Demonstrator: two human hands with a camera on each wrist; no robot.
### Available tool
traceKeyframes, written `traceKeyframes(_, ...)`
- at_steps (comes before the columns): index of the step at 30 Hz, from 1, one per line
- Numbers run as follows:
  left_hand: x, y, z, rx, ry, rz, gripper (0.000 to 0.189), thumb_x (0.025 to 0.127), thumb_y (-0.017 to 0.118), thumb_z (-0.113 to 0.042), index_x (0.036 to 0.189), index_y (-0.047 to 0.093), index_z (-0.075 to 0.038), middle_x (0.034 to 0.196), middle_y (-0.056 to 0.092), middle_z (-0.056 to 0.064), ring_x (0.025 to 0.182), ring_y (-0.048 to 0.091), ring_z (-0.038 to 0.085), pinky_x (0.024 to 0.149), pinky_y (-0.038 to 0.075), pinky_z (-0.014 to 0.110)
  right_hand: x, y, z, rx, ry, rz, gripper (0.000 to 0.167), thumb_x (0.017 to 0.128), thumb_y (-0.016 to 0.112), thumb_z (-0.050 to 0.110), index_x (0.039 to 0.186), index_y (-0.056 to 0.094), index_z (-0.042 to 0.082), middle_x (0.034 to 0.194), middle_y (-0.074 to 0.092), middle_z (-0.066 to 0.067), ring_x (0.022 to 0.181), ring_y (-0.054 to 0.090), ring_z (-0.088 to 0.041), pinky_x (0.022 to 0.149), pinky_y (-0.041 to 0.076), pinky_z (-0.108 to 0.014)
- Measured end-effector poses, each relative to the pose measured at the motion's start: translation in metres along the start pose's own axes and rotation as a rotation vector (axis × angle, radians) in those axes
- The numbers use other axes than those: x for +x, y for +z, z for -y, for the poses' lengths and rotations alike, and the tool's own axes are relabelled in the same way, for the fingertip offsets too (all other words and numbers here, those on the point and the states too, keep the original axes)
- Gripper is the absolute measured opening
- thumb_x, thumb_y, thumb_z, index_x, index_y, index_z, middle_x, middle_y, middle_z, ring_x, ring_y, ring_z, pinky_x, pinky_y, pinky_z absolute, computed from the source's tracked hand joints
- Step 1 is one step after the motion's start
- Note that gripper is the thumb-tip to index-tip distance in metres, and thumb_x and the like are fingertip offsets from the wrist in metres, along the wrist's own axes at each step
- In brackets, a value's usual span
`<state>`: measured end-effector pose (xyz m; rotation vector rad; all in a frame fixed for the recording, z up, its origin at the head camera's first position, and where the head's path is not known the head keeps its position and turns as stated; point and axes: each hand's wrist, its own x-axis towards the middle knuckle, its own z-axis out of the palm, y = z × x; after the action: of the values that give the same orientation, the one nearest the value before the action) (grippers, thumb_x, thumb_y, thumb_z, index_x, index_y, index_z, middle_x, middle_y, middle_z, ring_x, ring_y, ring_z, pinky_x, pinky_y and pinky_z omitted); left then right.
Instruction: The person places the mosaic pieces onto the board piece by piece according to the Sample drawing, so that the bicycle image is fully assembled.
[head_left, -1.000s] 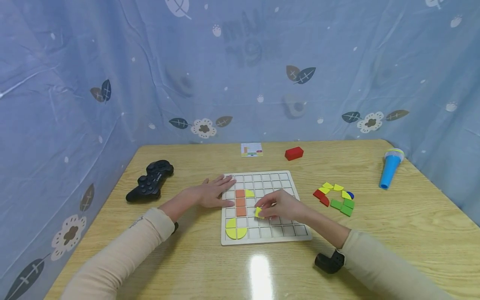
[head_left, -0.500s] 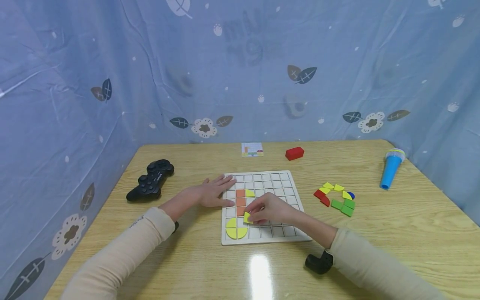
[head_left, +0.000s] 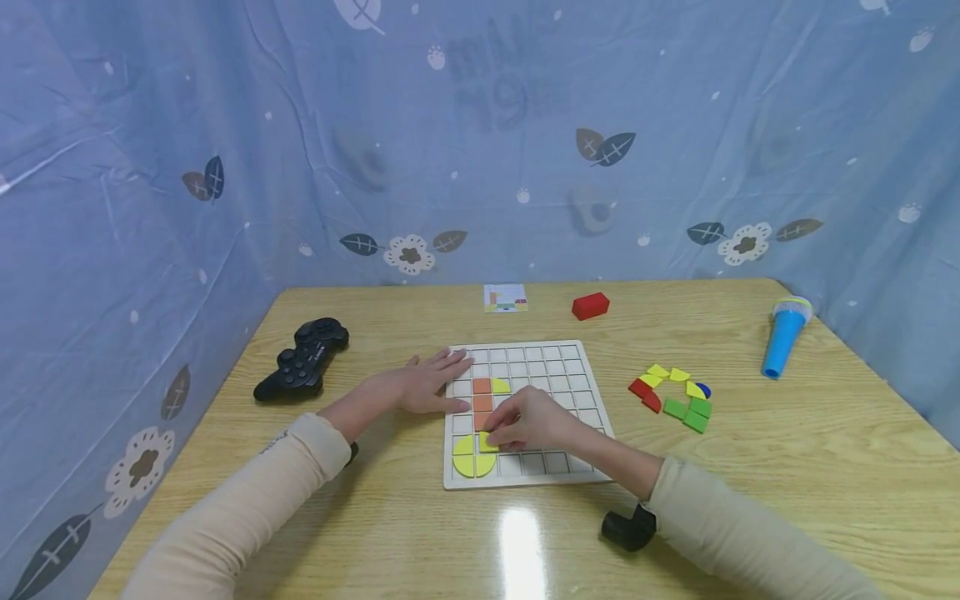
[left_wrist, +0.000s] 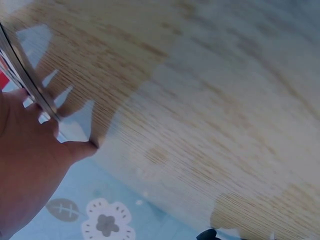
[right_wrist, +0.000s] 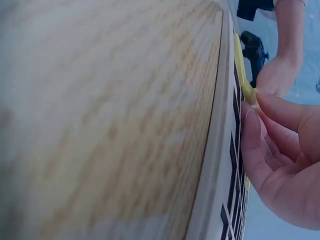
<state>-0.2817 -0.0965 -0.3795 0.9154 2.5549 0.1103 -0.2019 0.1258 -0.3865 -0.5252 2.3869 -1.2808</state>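
Note:
A white grid board [head_left: 535, 355] lies on the table. My left hand [head_left: 433, 386] rests on its left edge with fingers spread; in the left wrist view the left hand [left_wrist: 35, 155] reaches over that edge. Over the lower left cells my right hand [head_left: 536, 421] pinches a yellow tile [head_left: 487, 443] between thumb and fingers, just below a column of orange tiles [head_left: 482, 403]. Several yellow quarter-circle tiles [head_left: 464, 464] sit at the board's lower left corner. Another yellow quarter-circle tile [head_left: 501, 385] lies beside the top orange one. Fingers partly cover the pinched tile.
Loose yellow, red, green and blue tiles [head_left: 697, 408] lie right of the board. Behind it are a small printed card [head_left: 506, 298] and a red block [head_left: 590, 306]. A black game controller [head_left: 303, 360] lies at left, a blue toy microphone [head_left: 785, 333] at far right.
My right hand has carried the yellow tile left and slightly down, to the cell below the orange column. The left hand has stayed on the board's edge.

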Motion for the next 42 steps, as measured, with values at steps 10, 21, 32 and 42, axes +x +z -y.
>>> traceKeyframes(10, 0.0, -0.001, 0.0, -0.001, 0.001, -0.006, 0.084, 0.092, 0.041, -0.065, 0.155, 0.004, -0.023, 0.159, -0.002, -0.001, 0.144, -0.006, 0.023, 0.11, 0.004, 0.058, -0.001, -0.001, 0.0, -0.007, -0.048, 0.004, 0.007, 0.087, 0.071, 0.01, 0.092, 0.075, 0.006, 0.074, 0.068, 0.0, 0.058, 0.055, -0.01, 0.056, 0.047, -0.024)
traceKeyframes(21, 0.0, 0.0, -0.001, 0.002, 0.01, -0.008, 0.084, 0.092, 0.039, -0.066, 0.155, 0.004, -0.024, 0.159, -0.003, -0.002, 0.144, -0.007, 0.022, 0.11, 0.003, 0.057, -0.007, -0.009, -0.007, 0.083, 0.029, 0.023, 0.019, 0.091, 0.066, 0.019, 0.103, 0.072, 0.006, 0.082, 0.067, -0.003, 0.074, 0.062, -0.016, 0.069, 0.054, -0.03)
traceKeyframes(32, -0.001, -0.001, -0.001, -0.002, 0.024, -0.007, 0.082, 0.094, 0.041, -0.062, 0.155, 0.004, -0.022, 0.159, -0.003, 0.0, 0.144, -0.006, 0.023, 0.109, 0.003, 0.059, -0.023, -0.033, -0.023, 0.212, 0.113, 0.059, 0.035, 0.093, 0.064, 0.027, 0.117, 0.065, 0.002, 0.097, 0.068, -0.007, 0.085, 0.064, -0.02, 0.078, 0.053, -0.033)
traceKeyframes(42, -0.003, -0.001, -0.001, -0.013, 0.025, -0.002, 0.083, 0.093, 0.043, -0.062, 0.155, 0.004, -0.023, 0.159, -0.002, -0.001, 0.144, -0.007, 0.022, 0.11, 0.002, 0.059, -0.042, -0.059, -0.042, 0.243, 0.134, 0.059, 0.043, 0.093, 0.063, 0.027, 0.126, 0.058, 0.0, 0.107, 0.066, -0.01, 0.093, 0.064, -0.024, 0.083, 0.052, -0.034)
